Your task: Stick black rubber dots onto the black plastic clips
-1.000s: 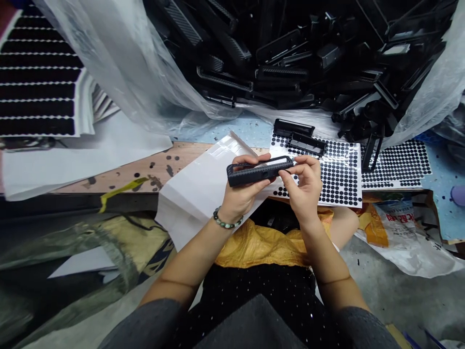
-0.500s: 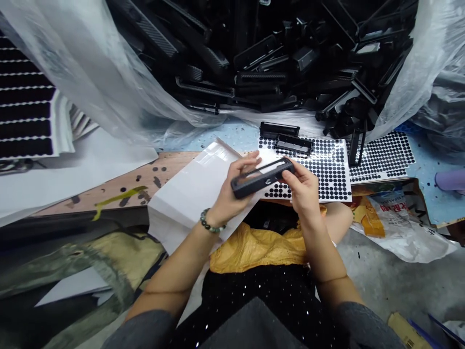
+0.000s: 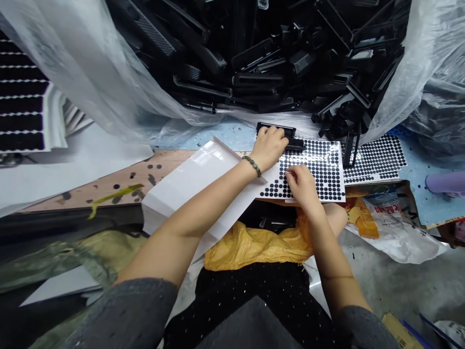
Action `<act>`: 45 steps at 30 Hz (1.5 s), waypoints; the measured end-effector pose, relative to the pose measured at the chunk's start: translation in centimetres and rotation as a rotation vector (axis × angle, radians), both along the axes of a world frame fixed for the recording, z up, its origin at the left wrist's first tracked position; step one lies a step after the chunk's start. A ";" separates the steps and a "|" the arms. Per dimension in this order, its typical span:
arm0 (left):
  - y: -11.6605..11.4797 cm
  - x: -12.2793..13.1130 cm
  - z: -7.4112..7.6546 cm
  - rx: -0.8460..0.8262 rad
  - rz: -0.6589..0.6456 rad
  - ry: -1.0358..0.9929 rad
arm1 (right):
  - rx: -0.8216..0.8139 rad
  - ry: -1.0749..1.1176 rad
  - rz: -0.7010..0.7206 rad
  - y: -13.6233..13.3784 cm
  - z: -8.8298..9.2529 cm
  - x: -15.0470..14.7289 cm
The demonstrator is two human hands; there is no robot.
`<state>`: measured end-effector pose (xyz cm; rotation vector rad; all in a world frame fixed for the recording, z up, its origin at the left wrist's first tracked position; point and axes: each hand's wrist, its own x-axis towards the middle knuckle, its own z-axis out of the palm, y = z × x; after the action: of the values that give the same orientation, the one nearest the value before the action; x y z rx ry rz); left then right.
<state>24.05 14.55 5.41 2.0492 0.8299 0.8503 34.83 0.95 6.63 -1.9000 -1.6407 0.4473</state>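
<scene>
Along the top edge of the black dot sheet (image 3: pixel 319 199), our left hand (image 3: pixel 269 148) closes over a black plastic frame (image 3: pixel 276 129), our right hand (image 3: pixel 301 186) pinches at the dots, on one or not we cannot tell, and the heap of frames (image 3: pixel 254 63) remains to do.

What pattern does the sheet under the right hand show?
The sheet shows rows of black dots on white; head view.

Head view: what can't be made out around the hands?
- Black plastic frame: its middle is hidden by the left hand.
- Sheet of black dots: the right hand hides what its fingertips touch.
- Printed plastic bag: small print too blurred to read.
</scene>
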 end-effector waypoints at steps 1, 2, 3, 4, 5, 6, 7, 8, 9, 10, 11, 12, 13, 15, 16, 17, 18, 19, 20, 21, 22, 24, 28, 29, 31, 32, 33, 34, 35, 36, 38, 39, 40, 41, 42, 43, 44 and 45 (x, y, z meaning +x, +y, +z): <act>-0.1 -0.5 0.4 -0.011 0.019 -0.044 | -0.033 -0.049 -0.010 0.7 -0.4 -0.2; -0.4 -1.2 1.0 -0.040 0.044 -0.096 | -0.072 -0.092 -0.019 1.4 -0.7 -0.4; -0.9 -2.0 1.7 -0.095 0.076 -0.155 | -0.107 -0.125 -0.027 1.9 -0.9 -0.7; -1.5 -2.8 2.3 -0.186 0.110 -0.218 | -0.135 -0.147 -0.031 2.3 -1.0 -0.9; -2.2 -3.6 2.9 -0.313 0.139 -0.284 | -0.154 -0.154 -0.029 2.6 -1.1 -1.1; -2.9 -4.4 3.4 -0.466 0.161 -0.354 | -0.165 -0.145 -0.020 2.8 -1.0 -1.2; -3.7 -5.1 3.8 -0.626 0.178 -0.426 | -0.168 -0.121 -0.008 2.9 -0.8 -1.3; -4.5 -5.7 4.1 -0.773 0.190 -0.498 | -0.166 -0.077 0.000 2.9 -0.5 -1.3; -5.3 -6.2 4.2 -0.891 0.199 -0.565 | -0.161 -0.007 -0.003 2.8 -0.2 -1.3; -6.1 -6.7 4.3 -0.969 0.207 -0.626 | -0.150 0.094 -0.021 2.7 0.1 -1.3; -6.8 -7.0 4.2 -1.012 0.213 -0.678 | -0.129 0.225 -0.049 2.6 0.5 -1.4; -7.4 -7.3 4.1 -1.030 0.212 -0.724 | -0.104 0.378 -0.075 2.5 0.9 -1.6; -8.0 -7.5 3.9 -1.034 0.203 -0.764 | -0.080 0.538 -0.090 2.3 1.3 -2.0; -8.9 -7.7 3.4 -1.015 0.185 -0.832 | -0.045 0.815 -0.062 2.1 2.1 -3.0; -9.2 -7.8 3.1 -0.995 0.178 -0.858 | -0.036 0.908 -0.027 1.9 2.5 -3.6; -9.4 -7.8 2.8 -0.969 0.174 -0.877 | -0.025 0.965 0.008 1.9 2.9 -4.2; -9.6 -7.8 2.6 -0.939 0.171 -0.892 | -0.007 0.990 0.032 1.8 3.2 -4.9; -9.7 -7.8 2.4 -0.908 0.171 -0.904 | 0.018 0.987 0.042 1.7 3.5 -5.4; -9.8 -7.8 2.2 -0.878 0.171 -0.912 | 0.043 0.966 0.045 1.7 3.7 -5.9; -9.9 -7.8 2.1 -0.850 0.172 -0.919 | 0.067 0.933 0.044 1.7 3.9 -6.2; -10.0 -7.8 2.1 -0.824 0.173 -0.924 | 0.084 0.894 0.042 1.7 4.0 -6.5; -10.1 -7.8 2.0 -0.771 0.178 -0.926 | 0.102 0.821 0.049 1.6 4.1 -6.8; -10.4 -7.9 1.5 -0.659 0.206 -0.866 | 0.128 0.716 0.071 1.5 4.0 -6.9; -10.5 -8.0 1.3 -0.642 0.219 -0.842 | 0.138 0.696 0.069 1.6 3.8 -6.9; -10.7 -8.2 1.0 -0.643 0.216 -0.795 | 0.156 0.667 0.041 1.7 3.3 -6.8; -10.7 -8.5 1.0 -0.661 0.199 -0.775 | 0.152 0.661 0.015 1.8 2.9 -6.7; -10.7 -8.7 1.0 -0.687 0.177 -0.759 | 0.133 0.656 -0.012 1.8 2.5 -6.6; -10.7 -9.1 1.2 -0.714 0.156 -0.747 | 0.105 0.643 -0.035 1.8 2.0 -6.4; -10.7 -9.4 1.5 -0.735 0.143 -0.743 | 0.078 0.610 -0.046 1.7 1.5 -6.3; -10.5 -9.8 1.8 -0.746 0.145 -0.747 | 0.061 0.547 -0.042 1.5 1.0 -6.1; -10.2 -10.5 2.4 -0.743 0.184 -0.771 | 0.064 0.318 0.018 1.0 0.0 -5.8; -10.0 -10.8 2.6 -0.743 0.208 -0.777 | 0.068 0.175 0.064 0.6 -0.5 -5.7; -9.9 -11.0 2.6 -0.751 0.231 -0.772 | 0.066 0.038 0.113 0.2 -0.9 -5.7; -9.7 -11.1 2.4 -0.770 0.250 -0.753 | 0.058 -0.075 0.160 -0.2 -1.3 -5.6; -9.6 -11.1 2.1 -0.804 0.263 -0.722 | 0.052 -0.152 0.203 -0.5 -1.6 -5.6; -9.6 -11.1 1.7 -0.849 0.278 -0.684 | 0.055 -0.187 0.235 -0.7 -1.9 -5.6; -9.5 -11.1 1.2 -0.900 0.298 -0.647 | 0.072 -0.183 0.250 -0.8 -2.1 -5.6; -9.5 -11.0 0.8 -0.948 0.319 -0.617 | 0.097 -0.156 0.239 -0.8 -2.2 -5.6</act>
<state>13.08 5.01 6.21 0.7807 0.9509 0.9331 29.20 0.11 4.46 -1.7118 -1.9666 0.3130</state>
